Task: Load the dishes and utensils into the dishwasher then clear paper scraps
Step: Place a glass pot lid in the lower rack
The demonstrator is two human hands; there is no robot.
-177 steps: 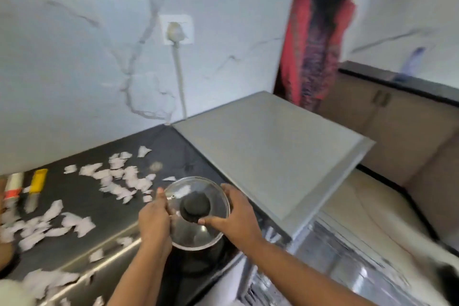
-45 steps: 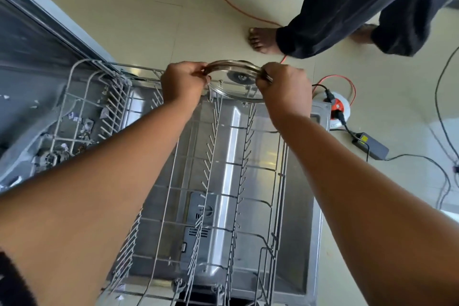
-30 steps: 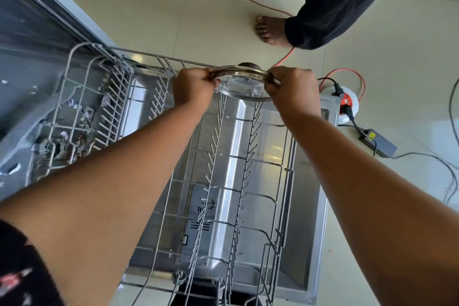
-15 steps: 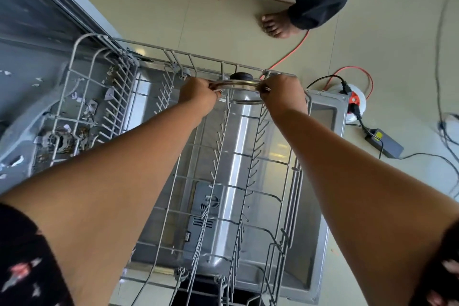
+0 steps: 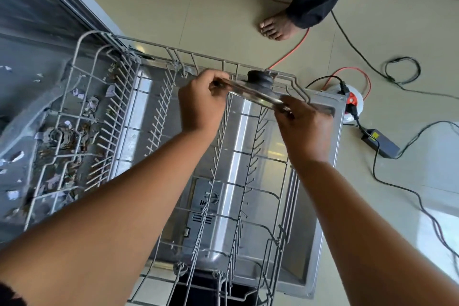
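A round glass lid [image 5: 250, 92] with a metal rim and a black knob is held edge-on, nearly upright, over the far end of the pulled-out wire dishwasher rack [image 5: 159, 112]. My left hand [image 5: 201, 104] grips the lid's left rim, fingers curled round it. My right hand [image 5: 303, 124] pinches the right rim. The lid's lower edge sits among the tine rows; whether it rests on the rack is hidden by my hands. The open steel dishwasher door [image 5: 320, 206] lies flat beneath the rack.
Another person's bare feet [image 5: 275, 26] stand on the tiled floor just beyond the rack. An orange cable, black cables, a cord reel [image 5: 352, 102] and a power adapter [image 5: 381, 143] lie to the right. Debris sits in the dishwasher tub [image 5: 62, 136] at left.
The lid has tipped from flat to nearly upright and come down toward the tines at the rack's far end. Both hands keep their grip. The other person's feet shifted.
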